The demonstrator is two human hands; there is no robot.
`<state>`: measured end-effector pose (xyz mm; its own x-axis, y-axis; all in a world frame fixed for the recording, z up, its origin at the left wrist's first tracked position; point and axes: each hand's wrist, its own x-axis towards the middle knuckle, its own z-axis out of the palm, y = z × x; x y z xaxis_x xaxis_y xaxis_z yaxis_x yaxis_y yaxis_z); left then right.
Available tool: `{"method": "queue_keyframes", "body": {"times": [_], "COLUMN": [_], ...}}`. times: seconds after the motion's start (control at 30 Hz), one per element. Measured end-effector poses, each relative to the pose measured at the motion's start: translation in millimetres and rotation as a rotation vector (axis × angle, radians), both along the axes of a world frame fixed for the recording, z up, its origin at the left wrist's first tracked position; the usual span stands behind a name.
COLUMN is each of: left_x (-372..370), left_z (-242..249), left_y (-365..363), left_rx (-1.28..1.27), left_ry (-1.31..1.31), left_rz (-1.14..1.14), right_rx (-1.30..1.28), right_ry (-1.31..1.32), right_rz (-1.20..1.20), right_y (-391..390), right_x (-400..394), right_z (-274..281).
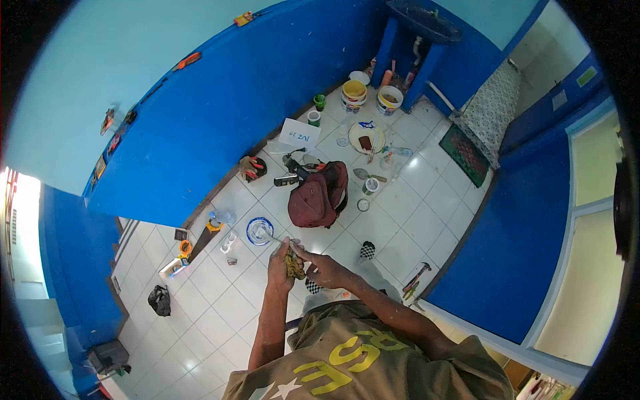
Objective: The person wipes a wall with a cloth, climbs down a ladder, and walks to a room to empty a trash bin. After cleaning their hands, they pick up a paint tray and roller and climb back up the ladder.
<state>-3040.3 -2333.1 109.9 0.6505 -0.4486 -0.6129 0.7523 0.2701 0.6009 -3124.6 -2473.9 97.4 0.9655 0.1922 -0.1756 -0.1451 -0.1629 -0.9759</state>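
My left hand (pixel 279 268) and my right hand (pixel 325 271) meet in front of my body, both with closed fingers. A crumpled yellow-brown rag (pixel 294 265) is bunched between them, against my left palm. From the fingertips a thin pale tool (pixel 270 236) points up and left; its kind is too small to make out. My right fingers appear to pinch its near end, partly hidden by the hands. Beyond its tip, a round blue-and-white dish (pixel 251 230) with white material inside rests on the tiles.
A maroon backpack (pixel 312 204) stands on the floor ahead, with a trowel (pixel 361 174) to its right. Paint buckets (pixel 353 100) stand near the sink (pixel 427 21). A handsaw (pixel 202 241) lies left, a hammer (pixel 417 277) right. A blue wall (pixel 267 87) borders the floor.
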Motion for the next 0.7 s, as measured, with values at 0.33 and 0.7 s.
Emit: {"method": "queue_keyframes", "body": {"times": [0.33,0.7], "left_x": [7.8,9.8], "left_z": [-17.0,-27.6], "left_y": [-126.7,-307.8], "left_rx": [0.045,0.034], "left_ry": [-0.017,0.250], "left_rz": [-0.021,-0.068], "right_rx": [-0.051,0.025], "right_ry": [-0.224,-0.164], "right_rz": [-0.025,0.016], "right_y": [-131.8,-328.9], "right_x": [19.7,15.2], "right_z": [-27.8,-13.1]}}
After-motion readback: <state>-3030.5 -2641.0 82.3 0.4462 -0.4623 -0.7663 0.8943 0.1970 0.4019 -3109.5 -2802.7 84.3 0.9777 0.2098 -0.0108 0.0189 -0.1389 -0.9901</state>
